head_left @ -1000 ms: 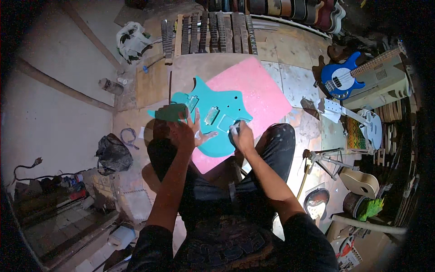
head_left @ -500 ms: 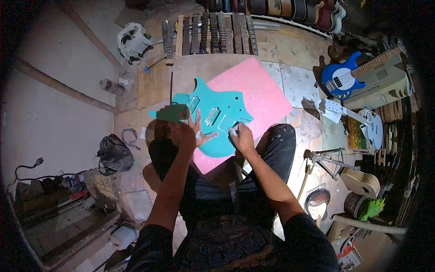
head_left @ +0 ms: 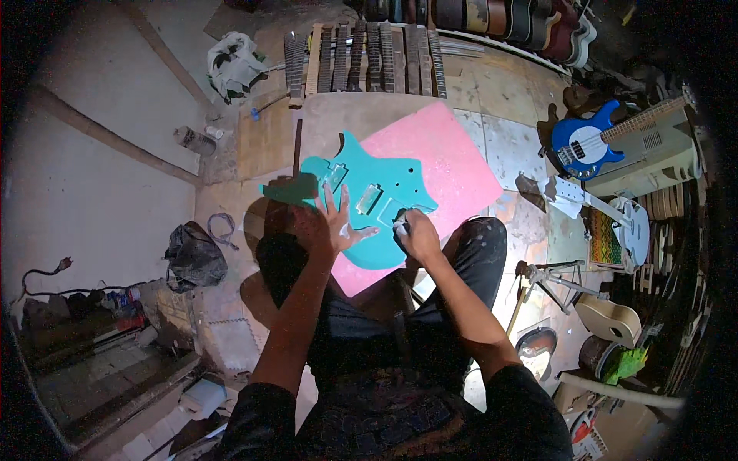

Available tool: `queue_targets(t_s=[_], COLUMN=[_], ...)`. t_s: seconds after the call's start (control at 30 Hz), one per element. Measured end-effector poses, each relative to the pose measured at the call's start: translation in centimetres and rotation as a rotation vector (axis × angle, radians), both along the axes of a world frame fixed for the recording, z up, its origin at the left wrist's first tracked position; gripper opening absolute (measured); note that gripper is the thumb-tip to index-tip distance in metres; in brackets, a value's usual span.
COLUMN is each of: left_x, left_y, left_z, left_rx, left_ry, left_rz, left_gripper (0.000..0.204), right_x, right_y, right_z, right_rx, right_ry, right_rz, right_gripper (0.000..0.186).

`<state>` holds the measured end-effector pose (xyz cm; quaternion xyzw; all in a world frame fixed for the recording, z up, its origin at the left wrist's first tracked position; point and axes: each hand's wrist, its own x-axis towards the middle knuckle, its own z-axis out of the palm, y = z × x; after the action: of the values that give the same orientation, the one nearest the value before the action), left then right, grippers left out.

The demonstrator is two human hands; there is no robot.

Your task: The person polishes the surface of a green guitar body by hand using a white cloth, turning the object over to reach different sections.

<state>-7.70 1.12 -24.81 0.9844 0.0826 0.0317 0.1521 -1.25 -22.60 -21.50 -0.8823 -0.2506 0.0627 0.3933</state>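
Note:
A turquoise electric guitar body (head_left: 377, 252) lies flat in front of me, with rectangular recesses and a few small holes cut into its face. Beneath it a pink sheet (head_left: 457, 161) sticks out at the upper right and lower left. My left hand (head_left: 340, 221) rests on the body's left part, palm down and fingers spread, with whitish dust on the thumb. Over the control recess near the right edge, my right hand (head_left: 420, 237) is closed, fingertips pinched down at the recess's rim. Whatever it pinches is small, dark and mostly hidden by the fingers.
Several guitar necks (head_left: 357, 58) lie in a row beyond the work. A blue bass (head_left: 590, 142) and a whitish guitar (head_left: 632, 230) lean at the right, near a metal stand (head_left: 550, 280). A black bag (head_left: 196, 257) and a coiled cord (head_left: 222, 230) lie at the left.
The whole view has shifted slightly, so everything sits a little farther right. My right hand has tilted a bit at the recess; my left hand stays spread on the guitar body.

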Motion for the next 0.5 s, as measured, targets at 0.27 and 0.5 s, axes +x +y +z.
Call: queue_targets(t_s=[0.27,0.5], left_x=[0.3,0.7], left_y=[-1.0,-1.6], left_z=[1.7,3.2], left_rx=[-0.063,-0.030], left_ry=[0.149,0.258], left_rz=[0.070,0.118], left_gripper=[0.141,0.146], right_x=[1.0,1.4], right_y=[2.6,2.2], right_z=[0.7,0.2], right_rx=[-0.127,0.025], right_ry=[-0.081,0.067], right_rz=[0.134,0.117], right_gripper=[0.017,0.015])
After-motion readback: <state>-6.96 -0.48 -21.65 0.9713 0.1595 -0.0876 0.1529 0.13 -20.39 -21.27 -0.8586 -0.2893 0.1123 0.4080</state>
